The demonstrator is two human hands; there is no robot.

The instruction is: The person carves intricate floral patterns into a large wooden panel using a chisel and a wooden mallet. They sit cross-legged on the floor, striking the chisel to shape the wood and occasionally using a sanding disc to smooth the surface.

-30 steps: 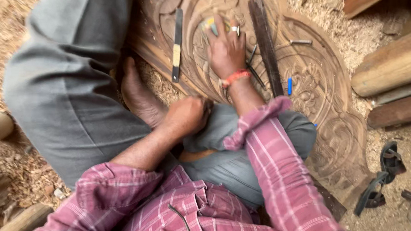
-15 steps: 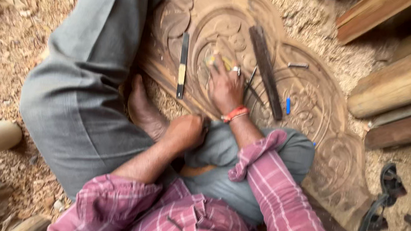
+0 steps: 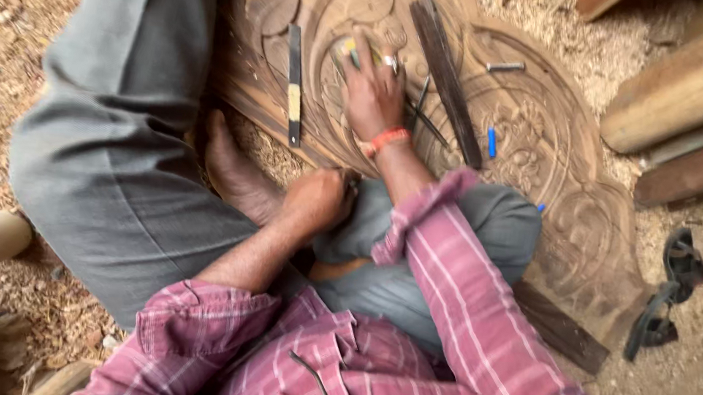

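**A:** Where is your right hand (image 3: 372, 93) just now?

**B:** You have it flat on the carved wooden panel (image 3: 542, 155), near the middle of the arched relief, palm down and fingers spread over the carving. An orange band (image 3: 384, 139) sits on your wrist. Something small and yellow-green shows under your fingertips, but it is too blurred to tell whether you grip it or only press on it.

**A:** And the left hand (image 3: 317, 201)?

**B:** You hold it curled into a loose fist at the panel's near edge, just beside your bare foot (image 3: 235, 170) and against your grey trouser knee. I cannot tell whether anything is inside that fist. Your two hands are apart, the right one farther up the panel.

**A:** What lies around the right hand?

**B:** A chisel with a yellow band (image 3: 294, 82) lies on the panel to the left of your hand, pointing toward the far edge. A long dark wooden strip (image 3: 447, 79) lies slanted just to the right of your hand, with thin dark metal tools (image 3: 420, 110) between them. Farther right on the carving you have a small blue piece (image 3: 492, 142) and a short grey metal piece (image 3: 505, 67).

**A:** And off the panel?

**B:** Wood shavings cover the ground, timber beams (image 3: 691, 92) lie beyond the panel's right edge, and a pair of dark sandals (image 3: 669, 293) sits near its lower right corner.
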